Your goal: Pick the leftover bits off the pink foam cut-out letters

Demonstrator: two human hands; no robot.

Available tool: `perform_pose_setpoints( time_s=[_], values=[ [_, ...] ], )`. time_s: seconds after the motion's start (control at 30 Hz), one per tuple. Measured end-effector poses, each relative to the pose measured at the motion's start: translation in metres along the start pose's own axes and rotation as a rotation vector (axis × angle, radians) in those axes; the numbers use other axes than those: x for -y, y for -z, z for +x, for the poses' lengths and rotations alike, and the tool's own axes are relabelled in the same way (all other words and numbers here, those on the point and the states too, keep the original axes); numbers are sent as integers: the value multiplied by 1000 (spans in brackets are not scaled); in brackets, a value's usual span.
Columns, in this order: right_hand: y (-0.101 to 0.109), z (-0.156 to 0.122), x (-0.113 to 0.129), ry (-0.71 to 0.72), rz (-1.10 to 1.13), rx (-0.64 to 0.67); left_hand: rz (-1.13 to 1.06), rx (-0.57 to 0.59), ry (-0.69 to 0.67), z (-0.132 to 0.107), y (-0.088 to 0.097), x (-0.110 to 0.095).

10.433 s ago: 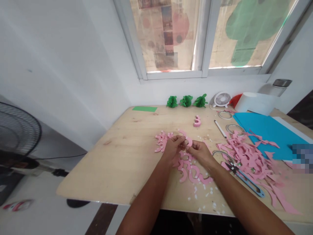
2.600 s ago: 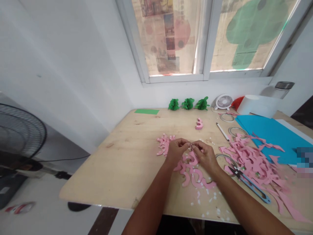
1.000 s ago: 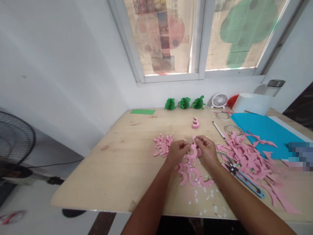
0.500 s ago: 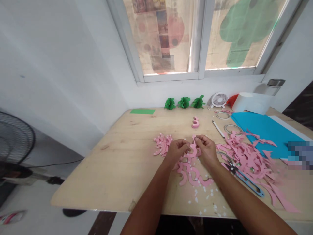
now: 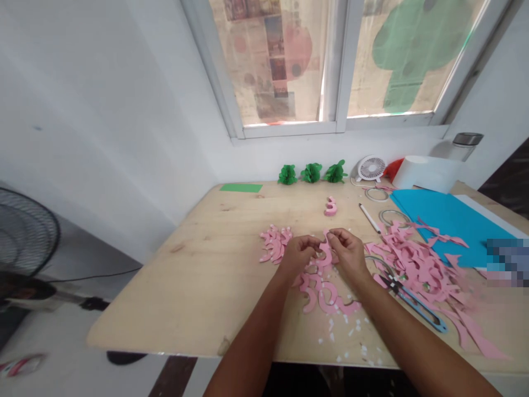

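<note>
A pink curved cutout (image 5: pixel 326 255) is between my two hands, just above the tabletop. My right hand (image 5: pixel 347 249) pinches its upper end between thumb and fingers. From the other side my left hand (image 5: pixel 303 255) has its fingertips closed at the cutout's edge. Below them lie several more pink crescent cutouts (image 5: pixel 328 296), with small white paper bits around. A pile of pink curved pieces (image 5: pixel 273 242) with pale ends sits left of my left hand. Farther back is a small stack of pink wavy pieces (image 5: pixel 330 207).
Pink scraps (image 5: pixel 425 264) are heaped to the right, with blue-handled snips (image 5: pixel 421 311) beside them. A white pen (image 5: pixel 369 218), tape rings (image 5: pixel 392 216) and blue sheets (image 5: pixel 446 220) lie behind. Green paper ornaments (image 5: pixel 311 173) and a small fan (image 5: pixel 371 168) line the wall.
Little differs: both hands stay in place with small finger movements, and the held pink cutout has shifted slightly between them.
</note>
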State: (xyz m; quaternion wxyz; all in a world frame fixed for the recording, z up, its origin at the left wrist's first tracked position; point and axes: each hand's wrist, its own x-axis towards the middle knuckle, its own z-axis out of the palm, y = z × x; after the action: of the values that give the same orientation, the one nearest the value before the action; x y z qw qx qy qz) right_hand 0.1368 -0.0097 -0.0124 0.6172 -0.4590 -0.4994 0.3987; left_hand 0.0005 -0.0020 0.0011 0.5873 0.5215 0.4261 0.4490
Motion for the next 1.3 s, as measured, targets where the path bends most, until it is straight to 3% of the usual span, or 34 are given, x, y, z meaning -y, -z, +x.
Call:
perform_pose_setpoints(
  time_s=[0.27, 0.43, 0.73, 0.87, 1.13, 1.3],
  values=[
    [0, 2, 4, -25, -4, -12, 27, 27, -8, -2, -3, -4],
    [0, 2, 3, -94, 34, 23, -35, -85, -50, 0, -3, -4],
    [-3, -2, 1, -194, 18, 239, -130, -251, -150, 4, 2, -3],
    [-4, -2, 1, -202, 29, 233, -125, -230, -148, 3, 1, -3],
    [-1, 1, -1, -138, 60, 131, -92, -81, 8, 2, 3, -3],
    [-2, 1, -3, -154, 101, 150, -108, -66, -7, 2, 2, -2]
  ],
)
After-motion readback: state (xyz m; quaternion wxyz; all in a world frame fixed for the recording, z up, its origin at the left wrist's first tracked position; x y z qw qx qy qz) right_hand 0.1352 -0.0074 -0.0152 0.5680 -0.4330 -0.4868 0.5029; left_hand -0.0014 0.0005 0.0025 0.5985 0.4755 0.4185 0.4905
